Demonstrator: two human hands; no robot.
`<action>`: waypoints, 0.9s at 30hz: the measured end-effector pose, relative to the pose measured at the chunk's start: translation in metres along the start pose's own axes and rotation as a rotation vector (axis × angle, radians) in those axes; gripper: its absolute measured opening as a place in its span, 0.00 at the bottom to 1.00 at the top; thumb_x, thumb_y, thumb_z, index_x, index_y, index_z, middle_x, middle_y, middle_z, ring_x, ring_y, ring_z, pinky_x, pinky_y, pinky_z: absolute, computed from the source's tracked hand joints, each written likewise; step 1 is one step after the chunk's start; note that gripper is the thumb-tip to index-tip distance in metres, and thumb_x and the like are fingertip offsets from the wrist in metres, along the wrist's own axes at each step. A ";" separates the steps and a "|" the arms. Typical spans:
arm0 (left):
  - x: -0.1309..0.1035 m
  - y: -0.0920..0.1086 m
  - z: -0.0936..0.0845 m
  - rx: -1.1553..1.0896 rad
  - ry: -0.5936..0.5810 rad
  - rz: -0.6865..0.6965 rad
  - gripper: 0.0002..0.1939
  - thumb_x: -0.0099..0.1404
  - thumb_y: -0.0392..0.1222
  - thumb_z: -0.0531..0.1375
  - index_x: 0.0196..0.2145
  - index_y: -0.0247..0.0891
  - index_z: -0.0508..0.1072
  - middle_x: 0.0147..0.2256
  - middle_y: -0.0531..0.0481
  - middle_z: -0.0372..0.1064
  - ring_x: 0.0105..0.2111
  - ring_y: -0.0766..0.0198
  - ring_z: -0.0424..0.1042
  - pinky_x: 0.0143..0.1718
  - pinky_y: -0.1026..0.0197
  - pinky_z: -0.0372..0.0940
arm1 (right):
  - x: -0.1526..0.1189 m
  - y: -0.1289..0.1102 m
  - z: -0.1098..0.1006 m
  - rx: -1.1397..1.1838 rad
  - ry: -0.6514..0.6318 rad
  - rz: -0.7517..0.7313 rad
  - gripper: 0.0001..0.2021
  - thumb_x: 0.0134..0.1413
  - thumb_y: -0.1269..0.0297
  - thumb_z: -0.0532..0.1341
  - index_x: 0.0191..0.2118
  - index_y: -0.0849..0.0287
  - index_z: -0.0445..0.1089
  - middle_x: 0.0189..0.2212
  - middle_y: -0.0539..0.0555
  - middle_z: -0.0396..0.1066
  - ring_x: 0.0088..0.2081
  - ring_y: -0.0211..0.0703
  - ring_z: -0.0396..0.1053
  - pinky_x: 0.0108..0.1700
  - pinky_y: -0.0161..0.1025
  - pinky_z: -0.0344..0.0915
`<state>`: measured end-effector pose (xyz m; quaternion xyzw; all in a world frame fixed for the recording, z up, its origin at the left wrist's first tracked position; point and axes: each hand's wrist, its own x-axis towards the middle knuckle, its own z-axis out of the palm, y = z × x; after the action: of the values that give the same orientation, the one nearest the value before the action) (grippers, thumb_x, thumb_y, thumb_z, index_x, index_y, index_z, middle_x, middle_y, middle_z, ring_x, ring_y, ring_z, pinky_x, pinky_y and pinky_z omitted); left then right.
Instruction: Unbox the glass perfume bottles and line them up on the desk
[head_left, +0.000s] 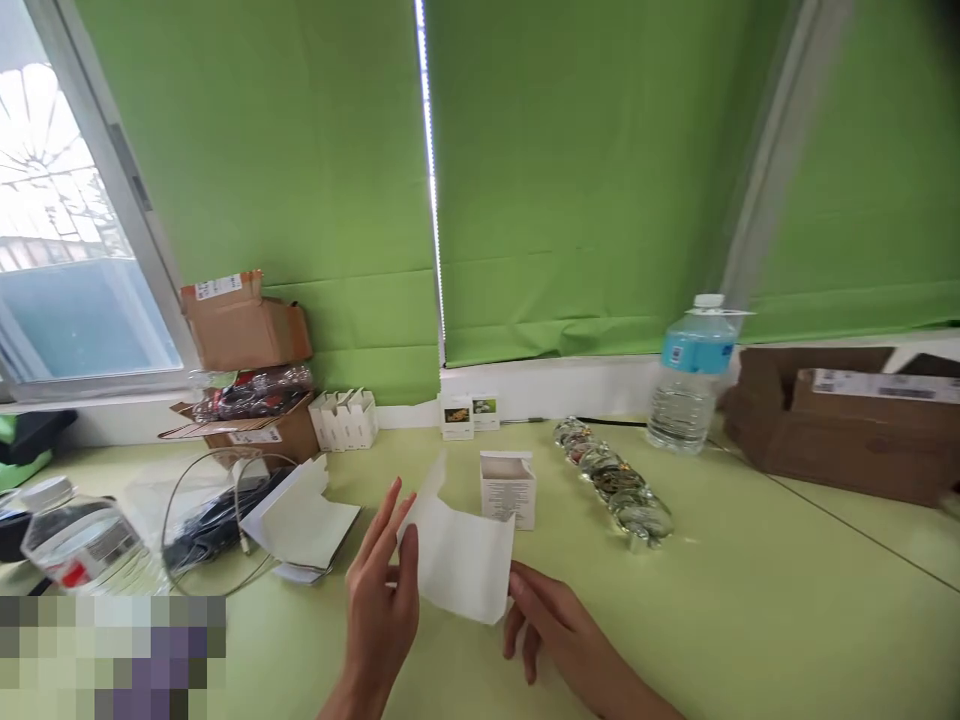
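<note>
A curled white paper sheet (466, 565) with a cut-out upper edge is held above the green table. My right hand (559, 625) pinches its right edge between thumb and fingers. Beside the sheet's left edge, my left hand (384, 590) is raised with its fingers apart, holding nothing that shows. Just behind the sheet stands a small white box (508, 492) with printed text and an open top. To the left lies a stack of similar white papers (311, 525). A row of round glass-like pieces (615, 480) runs diagonally on the right.
A large water bottle (686, 385) and a brown carton (847, 430) stand at the right. Small white boxes (345, 420) and picture cards (457, 415) are along the wall. Stacked cartons (247, 330), a cable (176, 490) and another bottle (90, 545) occupy the left.
</note>
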<state>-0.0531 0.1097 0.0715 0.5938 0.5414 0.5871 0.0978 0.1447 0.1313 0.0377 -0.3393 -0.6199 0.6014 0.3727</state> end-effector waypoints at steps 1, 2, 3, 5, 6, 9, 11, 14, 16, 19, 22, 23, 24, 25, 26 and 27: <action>-0.004 0.001 0.004 -0.013 -0.053 0.009 0.18 0.67 0.46 0.52 0.54 0.48 0.68 0.62 0.45 0.53 0.44 0.58 0.73 0.21 0.68 0.68 | -0.001 -0.003 0.001 0.024 0.006 -0.024 0.28 0.58 0.43 0.50 0.53 0.60 0.66 0.27 0.54 0.67 0.25 0.39 0.68 0.19 0.31 0.64; -0.007 0.001 0.007 -0.021 -0.102 0.026 0.18 0.67 0.45 0.52 0.54 0.50 0.68 0.63 0.48 0.52 0.49 0.56 0.70 0.27 0.66 0.71 | -0.002 -0.005 0.002 0.044 0.015 -0.042 0.27 0.58 0.43 0.51 0.53 0.59 0.66 0.29 0.55 0.68 0.26 0.39 0.68 0.19 0.31 0.64; -0.010 0.001 0.010 -0.026 -0.149 0.046 0.18 0.67 0.45 0.52 0.54 0.52 0.68 0.63 0.50 0.52 0.53 0.55 0.66 0.34 0.63 0.72 | -0.003 -0.007 0.002 0.059 0.026 -0.050 0.27 0.57 0.43 0.52 0.52 0.59 0.66 0.31 0.55 0.68 0.26 0.38 0.69 0.19 0.31 0.65; -0.014 0.000 0.015 -0.042 -0.227 0.080 0.18 0.67 0.44 0.52 0.54 0.55 0.67 0.63 0.53 0.50 0.58 0.53 0.60 0.49 0.53 0.68 | -0.003 -0.009 -0.001 0.079 0.049 -0.044 0.25 0.57 0.43 0.53 0.50 0.58 0.68 0.33 0.55 0.69 0.26 0.38 0.69 0.20 0.31 0.65; -0.016 0.000 0.017 -0.056 -0.269 0.086 0.18 0.67 0.45 0.52 0.54 0.55 0.68 0.64 0.54 0.49 0.60 0.52 0.57 0.54 0.49 0.63 | -0.002 -0.009 -0.003 0.086 0.061 -0.037 0.25 0.56 0.43 0.53 0.49 0.58 0.68 0.33 0.55 0.69 0.26 0.39 0.70 0.20 0.31 0.65; -0.022 -0.001 0.025 -0.133 -0.361 0.087 0.20 0.64 0.56 0.52 0.51 0.54 0.71 0.65 0.55 0.45 0.63 0.48 0.50 0.59 0.43 0.55 | 0.000 -0.011 -0.012 0.108 0.084 -0.033 0.25 0.54 0.44 0.56 0.48 0.58 0.68 0.31 0.54 0.70 0.26 0.39 0.70 0.21 0.32 0.66; -0.024 -0.002 0.029 -0.165 -0.354 0.073 0.23 0.63 0.61 0.50 0.48 0.52 0.73 0.64 0.55 0.46 0.63 0.47 0.47 0.60 0.43 0.53 | 0.000 -0.014 -0.017 0.135 0.075 -0.046 0.24 0.53 0.45 0.58 0.48 0.59 0.68 0.32 0.54 0.71 0.26 0.39 0.70 0.21 0.31 0.66; -0.026 -0.007 0.035 -0.109 -0.320 0.041 0.18 0.65 0.55 0.51 0.46 0.53 0.75 0.63 0.55 0.51 0.63 0.50 0.50 0.61 0.44 0.53 | -0.002 -0.019 -0.021 0.160 0.091 -0.061 0.23 0.57 0.45 0.54 0.44 0.61 0.70 0.33 0.55 0.71 0.25 0.37 0.70 0.20 0.30 0.64; -0.026 -0.011 0.038 -0.067 -0.319 0.073 0.14 0.65 0.49 0.54 0.46 0.54 0.75 0.62 0.54 0.53 0.62 0.51 0.52 0.60 0.45 0.55 | -0.002 -0.021 -0.023 0.128 0.115 -0.046 0.25 0.57 0.43 0.53 0.42 0.62 0.70 0.29 0.54 0.71 0.22 0.36 0.68 0.17 0.29 0.61; -0.028 -0.011 0.041 -0.088 -0.278 0.139 0.16 0.63 0.46 0.58 0.49 0.54 0.72 0.61 0.52 0.56 0.60 0.50 0.58 0.56 0.46 0.62 | -0.003 -0.020 -0.025 0.043 0.137 -0.007 0.25 0.54 0.43 0.56 0.42 0.63 0.70 0.23 0.50 0.70 0.15 0.32 0.62 0.13 0.27 0.55; -0.031 -0.004 0.042 -0.150 -0.217 0.112 0.18 0.62 0.46 0.59 0.51 0.55 0.70 0.60 0.50 0.57 0.57 0.51 0.61 0.47 0.51 0.71 | -0.002 -0.019 -0.029 -0.042 0.145 -0.042 0.24 0.52 0.46 0.59 0.44 0.62 0.71 0.28 0.52 0.73 0.16 0.30 0.60 0.14 0.28 0.55; -0.032 0.000 0.042 -0.168 -0.209 0.092 0.18 0.62 0.47 0.59 0.51 0.54 0.69 0.60 0.50 0.57 0.57 0.50 0.62 0.45 0.52 0.72 | -0.002 -0.019 -0.031 -0.077 0.148 -0.068 0.22 0.51 0.48 0.61 0.43 0.62 0.72 0.31 0.53 0.74 0.19 0.32 0.63 0.17 0.29 0.57; -0.032 0.002 0.041 -0.184 -0.206 0.070 0.18 0.61 0.47 0.59 0.50 0.53 0.70 0.60 0.49 0.57 0.56 0.50 0.62 0.43 0.53 0.72 | -0.003 -0.020 -0.033 -0.111 0.151 -0.094 0.20 0.50 0.51 0.62 0.42 0.62 0.73 0.33 0.54 0.74 0.23 0.34 0.66 0.20 0.29 0.61; -0.032 0.005 0.040 -0.200 -0.207 0.048 0.18 0.61 0.48 0.59 0.50 0.52 0.70 0.60 0.49 0.56 0.55 0.50 0.63 0.42 0.53 0.73 | -0.003 -0.021 -0.035 -0.140 0.156 -0.112 0.18 0.49 0.53 0.64 0.41 0.61 0.74 0.34 0.54 0.74 0.28 0.37 0.69 0.24 0.30 0.63; -0.031 0.006 0.038 -0.218 -0.214 0.027 0.18 0.61 0.49 0.59 0.50 0.51 0.69 0.60 0.48 0.56 0.54 0.50 0.65 0.41 0.53 0.73 | -0.003 -0.021 -0.036 -0.158 0.161 -0.119 0.17 0.49 0.54 0.64 0.40 0.61 0.74 0.34 0.54 0.74 0.30 0.39 0.69 0.26 0.31 0.64; -0.029 0.006 0.036 -0.235 -0.223 0.007 0.18 0.62 0.49 0.58 0.50 0.51 0.68 0.60 0.47 0.56 0.52 0.51 0.67 0.40 0.53 0.73 | -0.004 -0.022 -0.037 -0.164 0.164 -0.114 0.16 0.49 0.55 0.64 0.40 0.61 0.74 0.34 0.54 0.74 0.30 0.39 0.69 0.25 0.31 0.64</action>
<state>-0.0129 0.1046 0.0484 0.6414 0.4527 0.5774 0.2242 0.1794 0.1455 0.0594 -0.3808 -0.6525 0.4970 0.4268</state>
